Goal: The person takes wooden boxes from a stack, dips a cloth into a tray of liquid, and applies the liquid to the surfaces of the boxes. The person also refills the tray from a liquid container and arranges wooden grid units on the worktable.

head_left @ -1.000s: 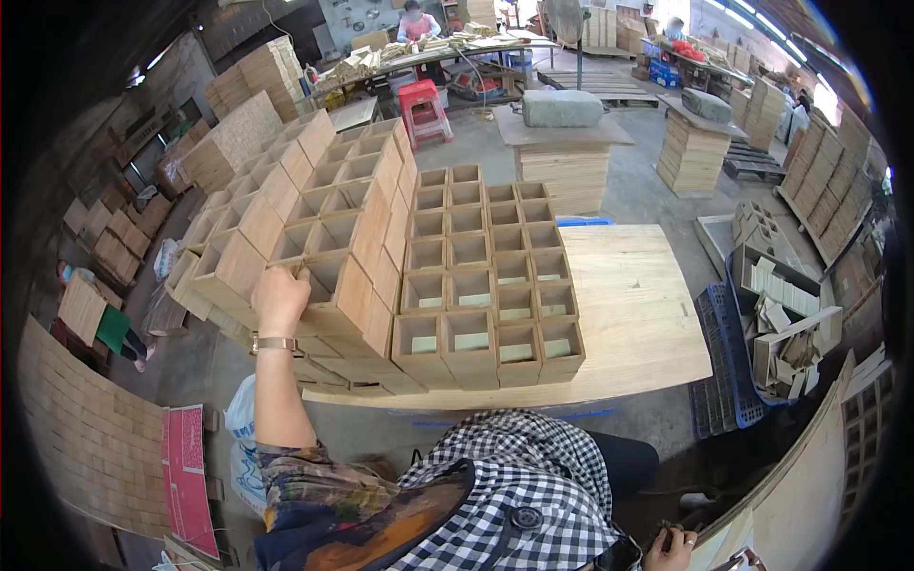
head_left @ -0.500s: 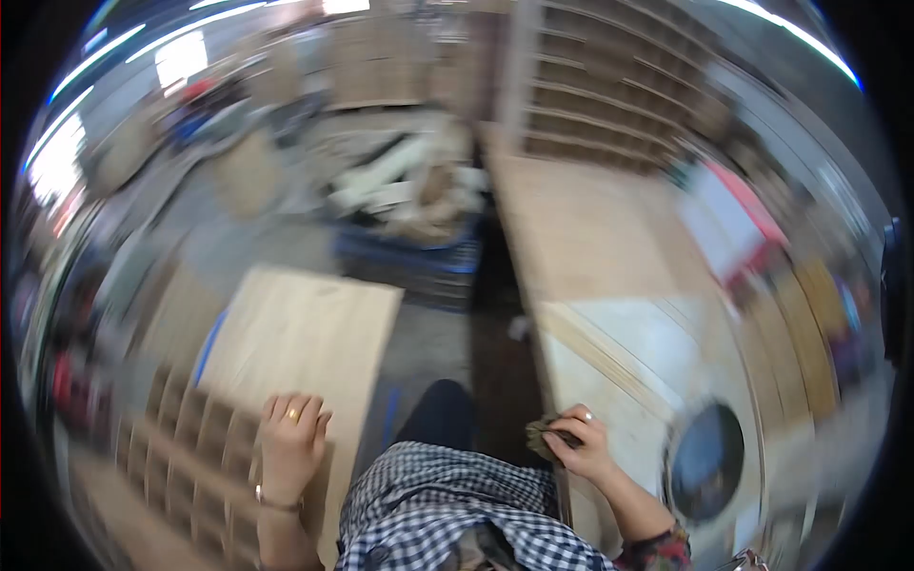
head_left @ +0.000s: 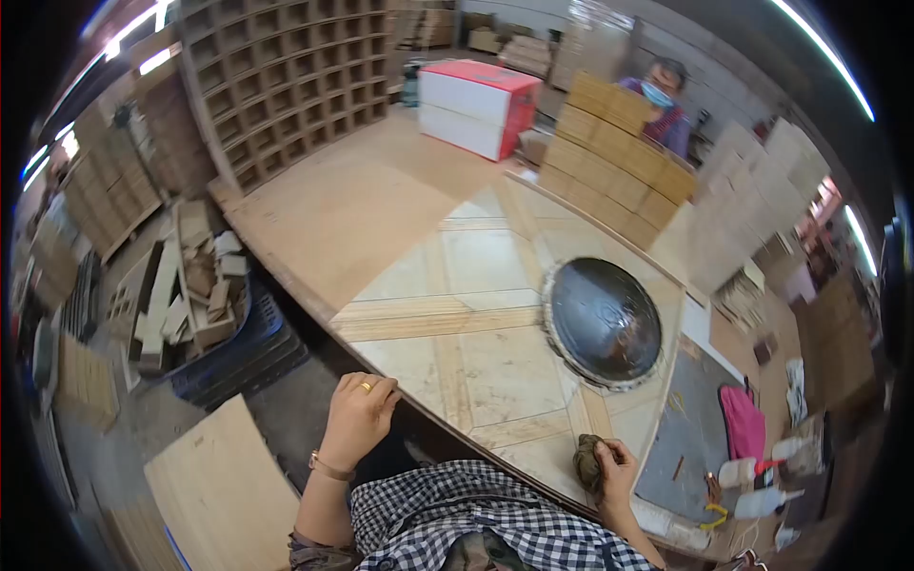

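My right hand (head_left: 619, 468) pinches a crumpled olive-brown rag (head_left: 588, 461) above the near edge of the patterned tabletop (head_left: 486, 366). My left hand (head_left: 360, 419) hangs by the table's front edge, fingers curled in, with nothing visible in them. A ring and a bracelet show on that arm. On the tabletop beyond my right hand sits a round dark basin (head_left: 607, 319) with a crusted, pale rim and a shiny inside.
A pigeonhole rack (head_left: 286, 90), a red-and-white box (head_left: 476, 105) and stacked wooden blocks (head_left: 619, 152) stand along the back. A masked person (head_left: 666, 109) is behind the blocks. Squeeze bottles (head_left: 762, 502) and a pink cloth (head_left: 743, 422) lie right. Wood scraps (head_left: 195, 295) fill a left-hand bin.
My view has swung right, bringing the tabletop and basin to the middle. The rag stays in my right hand. My left hand has gone from over the wooden panel to the table edge.
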